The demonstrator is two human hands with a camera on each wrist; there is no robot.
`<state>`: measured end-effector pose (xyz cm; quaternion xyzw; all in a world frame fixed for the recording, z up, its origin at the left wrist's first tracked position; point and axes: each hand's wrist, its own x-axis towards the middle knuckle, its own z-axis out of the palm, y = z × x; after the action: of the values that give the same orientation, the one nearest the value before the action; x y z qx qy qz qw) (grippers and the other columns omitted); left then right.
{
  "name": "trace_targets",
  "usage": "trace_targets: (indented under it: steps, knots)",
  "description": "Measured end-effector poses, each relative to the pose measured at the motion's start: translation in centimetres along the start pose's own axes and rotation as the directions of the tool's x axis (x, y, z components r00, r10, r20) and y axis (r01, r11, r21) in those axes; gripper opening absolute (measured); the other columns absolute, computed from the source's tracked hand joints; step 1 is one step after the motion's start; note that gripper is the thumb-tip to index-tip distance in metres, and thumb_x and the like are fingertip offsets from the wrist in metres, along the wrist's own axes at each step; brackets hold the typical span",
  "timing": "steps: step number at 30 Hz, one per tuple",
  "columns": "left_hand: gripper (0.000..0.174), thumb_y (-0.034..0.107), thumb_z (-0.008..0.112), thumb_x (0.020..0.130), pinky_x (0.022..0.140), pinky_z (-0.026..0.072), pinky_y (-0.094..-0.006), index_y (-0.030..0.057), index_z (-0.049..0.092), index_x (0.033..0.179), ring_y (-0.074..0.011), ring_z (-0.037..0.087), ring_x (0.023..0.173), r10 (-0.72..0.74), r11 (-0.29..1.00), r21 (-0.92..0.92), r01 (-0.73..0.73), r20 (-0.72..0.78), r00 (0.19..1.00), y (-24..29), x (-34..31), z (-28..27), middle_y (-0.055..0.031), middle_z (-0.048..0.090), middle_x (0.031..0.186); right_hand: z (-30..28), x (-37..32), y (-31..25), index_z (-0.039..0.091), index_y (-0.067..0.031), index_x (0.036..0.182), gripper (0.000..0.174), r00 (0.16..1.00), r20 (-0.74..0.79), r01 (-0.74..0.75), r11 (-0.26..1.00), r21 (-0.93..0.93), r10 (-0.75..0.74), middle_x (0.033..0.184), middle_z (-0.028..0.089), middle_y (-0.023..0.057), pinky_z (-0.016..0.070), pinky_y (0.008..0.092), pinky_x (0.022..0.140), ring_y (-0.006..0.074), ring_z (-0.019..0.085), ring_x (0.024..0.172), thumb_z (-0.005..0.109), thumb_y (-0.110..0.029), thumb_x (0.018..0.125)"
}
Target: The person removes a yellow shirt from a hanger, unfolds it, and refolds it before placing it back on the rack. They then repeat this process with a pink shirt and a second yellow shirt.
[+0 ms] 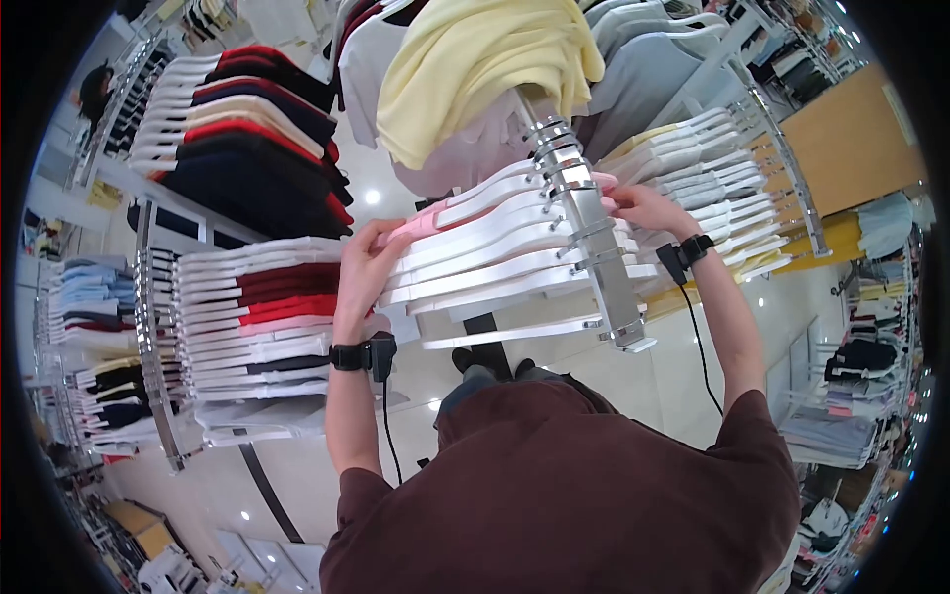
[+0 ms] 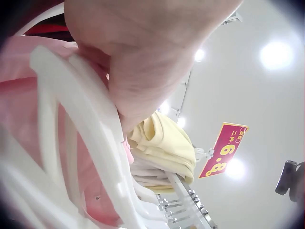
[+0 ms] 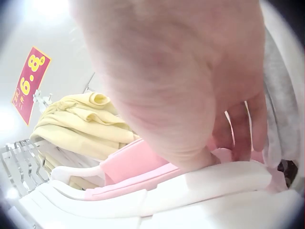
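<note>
Head view: the pink garment (image 1: 421, 226) sits on a white hanger (image 1: 492, 201) at the top of a row of white hangers on the stepped chrome arm (image 1: 592, 252) of a clothes rack. Its long axis runs across the arm, from lower left to upper right in frame, and the person holds one shoulder end in each hand. The left hand (image 1: 364, 265) grips the left end, fingers curled over the pink fabric. The right hand (image 1: 645, 210) pinches the right end just beside the arm, fingertips bent down onto the cloth. Left wrist view: the left hand (image 2: 143, 57) rests against the pink garment (image 2: 19, 86) and hanger (image 2: 81, 119); the finger positions cannot be told here. Right wrist view: the right hand (image 3: 190, 76) has fingers curled over the pink garment (image 3: 133, 162). A yellow garment (image 1: 485, 69) hangs above the row. A red price sign (image 2: 224, 150) hangs overhead.
</note>
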<state>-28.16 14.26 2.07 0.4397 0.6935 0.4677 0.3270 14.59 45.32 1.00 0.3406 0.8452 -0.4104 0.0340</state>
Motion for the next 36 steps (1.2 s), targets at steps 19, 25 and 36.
trace_targets:
  steps: [19, 25, 36]
  knots:
    - [0.045, 0.004, 0.060, 0.105, 0.104, 0.0468, -0.0272, 0.0032, 0.062, 0.150, -0.0147, 0.062, 0.119, -0.108, 0.990, -0.085, 0.110, 0.029, 0.994, -2.9, -0.9, -5.2, -0.0072, 0.069, 0.134, 10.3, 0.6, 7.1, 0.068, 0.0000, 0.142, 0.041, 0.977, 0.056, -0.172, 0.600, 0.781, 0.208, 0.131, 0.075, 0.0051, 0.0539, 0.0277, 0.101, 0.0120, 0.070, 0.113, 0.061, -0.025, 0.110]
    - [0.043, 0.002, 0.060, 0.103, 0.099, 0.0476, -0.0252, 0.0022, 0.064, 0.147, -0.0120, 0.061, 0.110, -0.108, 0.994, 0.032, 0.106, 0.091, 0.990, -1.6, -0.2, -6.4, -0.0039, 0.069, 0.126, 14.2, -0.4, 10.2, 0.061, -0.0031, 0.147, 0.044, 0.996, -0.046, -0.002, 0.533, 0.846, 0.076, 0.140, 0.069, 0.0059, 0.0516, 0.0314, 0.108, 0.0151, 0.066, 0.123, 0.060, -0.028, 0.110]
    - [0.022, 0.001, 0.053, 0.100, 0.096, 0.0422, -0.0239, 0.0002, 0.065, 0.119, -0.0104, 0.054, 0.101, -0.125, 0.980, 0.168, 0.108, 0.095, 0.988, 1.6, -1.1, -7.1, -0.0005, 0.065, 0.108, 24.0, 2.8, 16.1, 0.063, -0.0043, 0.143, 0.042, 0.956, -0.170, 0.138, 0.148, 0.979, 0.238, 0.136, 0.069, 0.0077, 0.0506, 0.0347, 0.108, 0.0167, 0.066, 0.122, 0.061, -0.031, 0.110]
